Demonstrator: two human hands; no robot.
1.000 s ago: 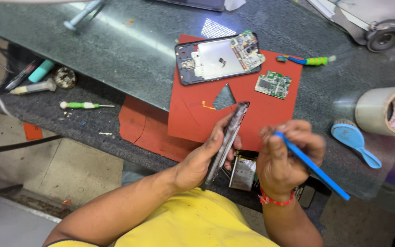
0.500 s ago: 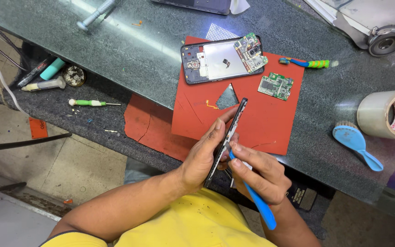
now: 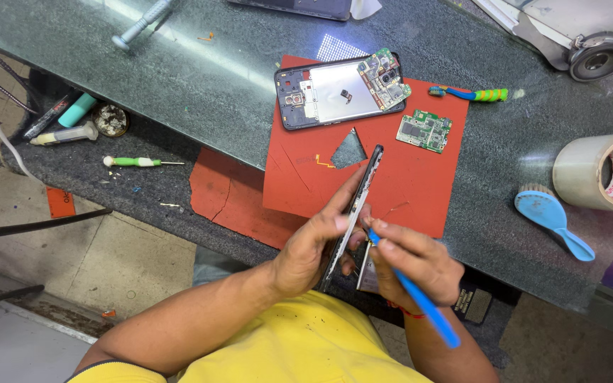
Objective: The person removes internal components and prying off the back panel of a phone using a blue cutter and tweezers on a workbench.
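My left hand grips a thin dark phone frame edge-on, tilted up over the red mat. My right hand holds a blue pry tool like a pen, its tip touching the frame's edge near my left thumb. On the mat's far side lies an opened phone body with its circuit board exposed. A loose green circuit board rests to its right.
A green and blue screwdriver lies beyond the mat. A tape roll and a blue brush sit at the right. A green-handled screwdriver, a tube and pens rest on the lower dark ledge at left.
My right hand swung in from the right and turned the blue tool over, bringing its tip against the frame's edge. The left hand kept hold of the frame, shifting slightly.
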